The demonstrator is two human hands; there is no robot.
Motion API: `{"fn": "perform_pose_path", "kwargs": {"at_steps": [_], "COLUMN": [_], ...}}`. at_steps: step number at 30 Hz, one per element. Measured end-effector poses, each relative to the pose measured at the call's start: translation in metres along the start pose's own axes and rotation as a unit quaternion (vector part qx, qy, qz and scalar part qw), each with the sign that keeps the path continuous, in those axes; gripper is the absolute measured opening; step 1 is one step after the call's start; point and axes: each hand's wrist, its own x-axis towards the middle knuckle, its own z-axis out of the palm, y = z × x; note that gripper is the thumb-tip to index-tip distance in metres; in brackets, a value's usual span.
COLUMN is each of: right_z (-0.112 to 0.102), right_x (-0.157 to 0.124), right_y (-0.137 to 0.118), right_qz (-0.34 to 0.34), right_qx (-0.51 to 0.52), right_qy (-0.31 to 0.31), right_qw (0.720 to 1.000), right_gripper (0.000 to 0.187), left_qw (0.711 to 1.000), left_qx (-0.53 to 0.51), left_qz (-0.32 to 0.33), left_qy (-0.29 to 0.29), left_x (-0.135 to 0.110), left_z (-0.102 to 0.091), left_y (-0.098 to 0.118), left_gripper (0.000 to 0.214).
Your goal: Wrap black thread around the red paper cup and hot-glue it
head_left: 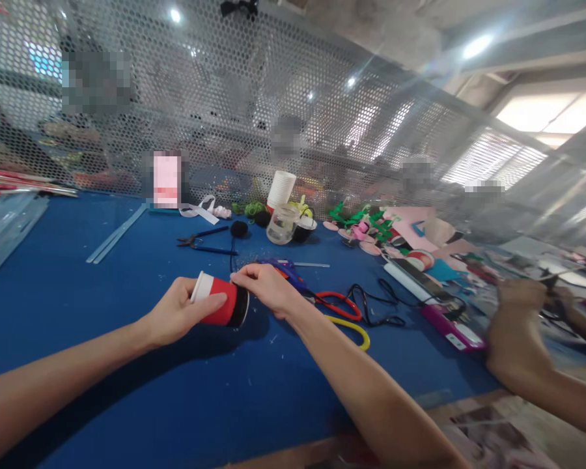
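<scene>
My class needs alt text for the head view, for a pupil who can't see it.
A person's left hand holds a tilted red, black and white paper cup above a blue table while the right hand pinches black yarn beside the cup's black band. Beyond lie pliers and a black ball; another person's arm shows at far right.

Red cup (223, 314), white and black ends, tipped sideways, black strand (232, 253) nearby

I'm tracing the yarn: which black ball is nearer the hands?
The black ball beside the pliers, its strand leading toward the right hand; the other black ball lies farther back, by the green yarn.
</scene>
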Motion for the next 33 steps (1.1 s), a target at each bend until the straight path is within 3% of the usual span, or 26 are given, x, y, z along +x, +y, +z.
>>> {"fn": "perform_pose_path", "kwargs": {"at_steps": [5, 10, 14, 18, 21, 25, 29, 33], "right_z": [-0.012, -0.021, -0.017, -0.013, -0.008, 0.0, 0.003, 0.004], "right_x": [-0.004, -0.016, -0.021, -0.021, -0.025, -0.033, -0.037, -0.038], "right_y": [-0.013, -0.021, -0.008, 0.009, 0.012, 0.008, 0.005, 0.005], "right_qz": [0.019, 0.025, 0.03, 0.005, -0.041, -0.154, -0.229, -0.263], "right_qx": [0.029, 0.052, 0.118, 0.132, 0.089, -0.033, -0.123, -0.139], "right_qy": [0.02, -0.084, -0.138, -0.101, -0.06, -0.013, 0.011, -0.015], "right_qw": [0.999, 0.995, 0.983, 0.986, 0.993, 0.987, 0.966, 0.955], "right_gripper": [0.027, 0.024, 0.038, 0.038, 0.04, 0.042, 0.044, 0.047], "left_qw": [0.998, 0.998, 0.999, 1.0, 0.99, 0.951, 0.96, 0.979], "left_qx": [-0.049, -0.046, 0.008, 0.004, -0.109, -0.237, -0.209, -0.145], "left_qz": [-0.004, 0.016, 0.025, -0.002, -0.077, -0.19, -0.187, -0.143], "left_qy": [0.03, 0.046, 0.03, -0.024, -0.053, -0.05, -0.017, -0.012], "left_x": [0.004, 0.008, 0.006, 0.006, 0.01, 0.015, 0.014, 0.01], "left_z": [-0.003, -0.005, -0.005, -0.006, -0.008, -0.009, -0.007, -0.002], "left_y": [0.001, -0.003, -0.005, -0.004, 0.001, 0.005, 0.002, 0.0], "left_gripper": [0.025, 0.026, 0.026, 0.023, 0.022, 0.021, 0.021, 0.021]}}
